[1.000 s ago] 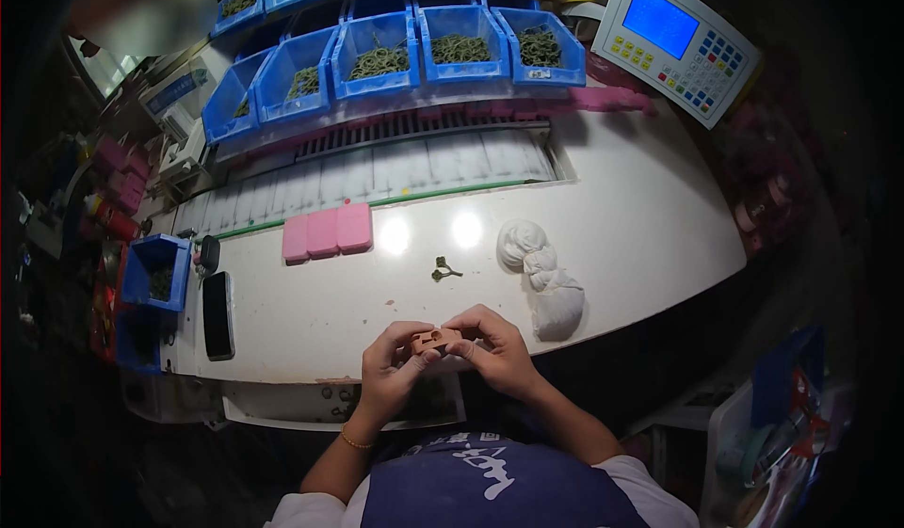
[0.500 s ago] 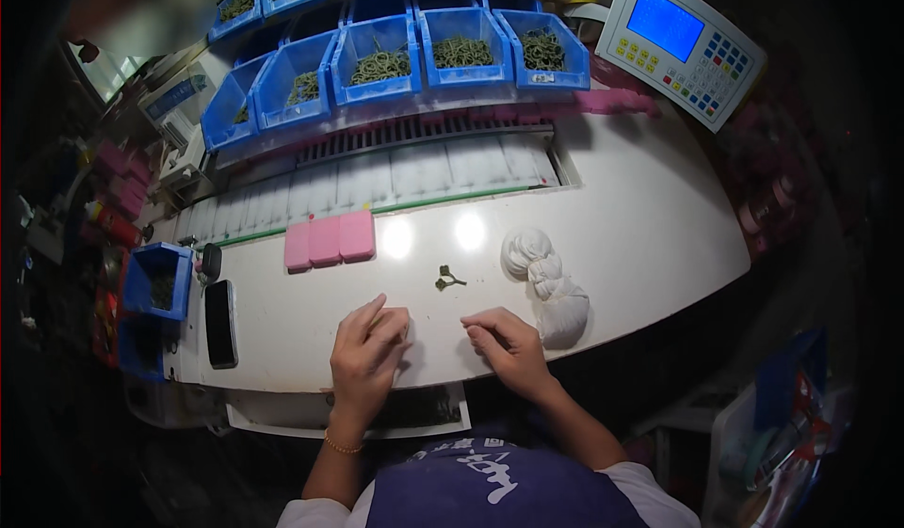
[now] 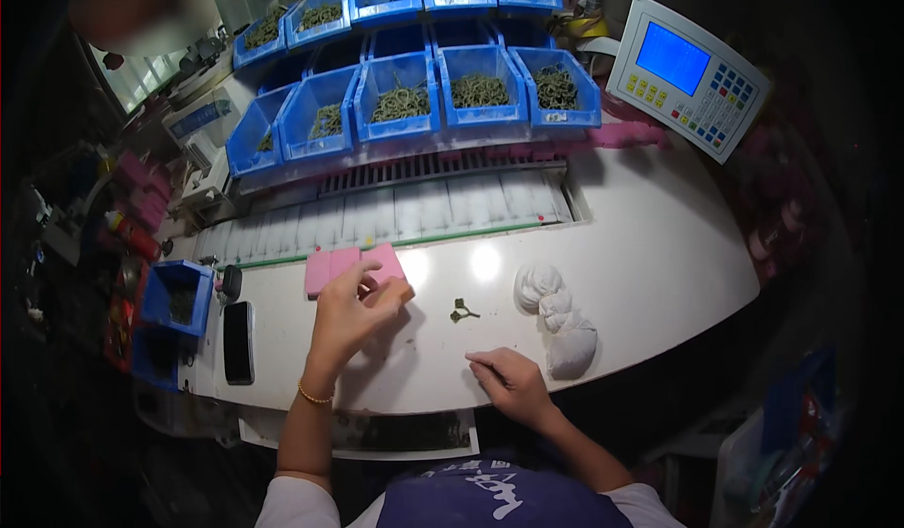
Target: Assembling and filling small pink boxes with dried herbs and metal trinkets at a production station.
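My left hand [image 3: 356, 307] is at three flat pink boxes [image 3: 325, 269] with rounded corners, lying side by side on the white tabletop. Its fingers and thumb are closed around the near edge of the rightmost pink box [image 3: 386, 257], which is tilted away from the other two. My right hand [image 3: 513, 384] rests low over the table with thumb and fingers together; what is inside, if anything, is hidden. Beyond it lies a small dried green sprig [image 3: 463, 311]. To the right sits a twisted, knotted white cloth bundle [image 3: 557, 319].
Blue bins [image 3: 395, 104] of dried green twists stand in tiers at the back, above a white slatted strip [image 3: 395, 217] set into the table. A keypad console [image 3: 687, 76] with a blue screen is at the back right. At left lie a phone [image 3: 239, 343] and a blue tub [image 3: 176, 297].
My left hand has moved forward to the pink boxes and grasped the rightmost one, which has turned and parted from the row. My right hand stays nearly in place. The view has shifted slightly.
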Demonstrator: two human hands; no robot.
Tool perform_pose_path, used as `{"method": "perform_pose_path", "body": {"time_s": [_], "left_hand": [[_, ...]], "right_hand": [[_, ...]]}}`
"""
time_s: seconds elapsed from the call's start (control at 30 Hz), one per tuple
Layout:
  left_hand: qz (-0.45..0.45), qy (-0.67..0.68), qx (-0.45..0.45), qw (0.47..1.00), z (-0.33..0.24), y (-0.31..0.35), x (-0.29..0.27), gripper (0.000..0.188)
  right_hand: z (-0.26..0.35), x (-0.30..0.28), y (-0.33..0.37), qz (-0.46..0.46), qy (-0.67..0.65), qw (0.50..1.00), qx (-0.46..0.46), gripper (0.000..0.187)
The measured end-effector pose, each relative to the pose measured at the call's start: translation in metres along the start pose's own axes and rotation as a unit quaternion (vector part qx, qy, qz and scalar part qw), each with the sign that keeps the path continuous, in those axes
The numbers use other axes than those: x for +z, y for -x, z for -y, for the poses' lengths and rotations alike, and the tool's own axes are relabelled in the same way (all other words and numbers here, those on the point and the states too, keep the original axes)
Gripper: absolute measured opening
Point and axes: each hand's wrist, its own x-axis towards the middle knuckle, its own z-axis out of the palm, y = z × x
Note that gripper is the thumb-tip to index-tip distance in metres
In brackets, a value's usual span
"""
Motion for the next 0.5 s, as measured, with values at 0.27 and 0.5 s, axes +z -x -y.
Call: {"method": "perform_pose_path", "body": {"time_s": [0.27, 0.5], "left_hand": [[0.053, -0.075, 0.086, 0.992, 0.001, 0.012, 0.031, 0.052], [0.043, 0.010, 0.031, 0.999, 0.004, 0.029, 0.019, 0.045]], "right_hand": [[0.001, 0.000, 0.003, -0.017, 0.029, 0.999, -0.040, 0.016], [-0.004, 0.001, 0.003, -0.001, 0.080, 0.992, -0.098, 0.019]]}}
